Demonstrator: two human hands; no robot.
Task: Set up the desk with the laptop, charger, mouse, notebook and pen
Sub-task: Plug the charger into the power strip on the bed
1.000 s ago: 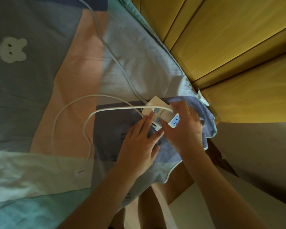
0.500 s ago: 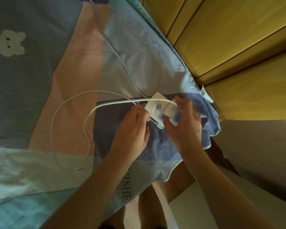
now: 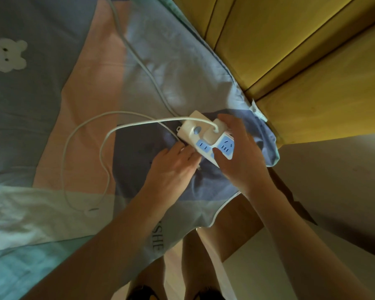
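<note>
There was one white power strip (image 3: 204, 137) with one charger plug (image 3: 212, 134) seated in it. Two blue sockets (image 3: 204, 146) showed, perhaps more hidden. Two hands (image 3: 173, 167) met there, and two white cables (image 3: 139, 61) lay on one bedsheet (image 3: 52, 105).

White charger (image 3: 212, 133) (plugged into power strip (image 3: 206, 144)), cable looped on bedding

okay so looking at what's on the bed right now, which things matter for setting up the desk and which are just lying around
Part of the job:
charger, plugged into the power strip
charger cable, looped on the bedding
power strip, held by the right hand
left hand, at the strip's near edge

Just lying about:
bedding
bear patch
wooden panels
</note>
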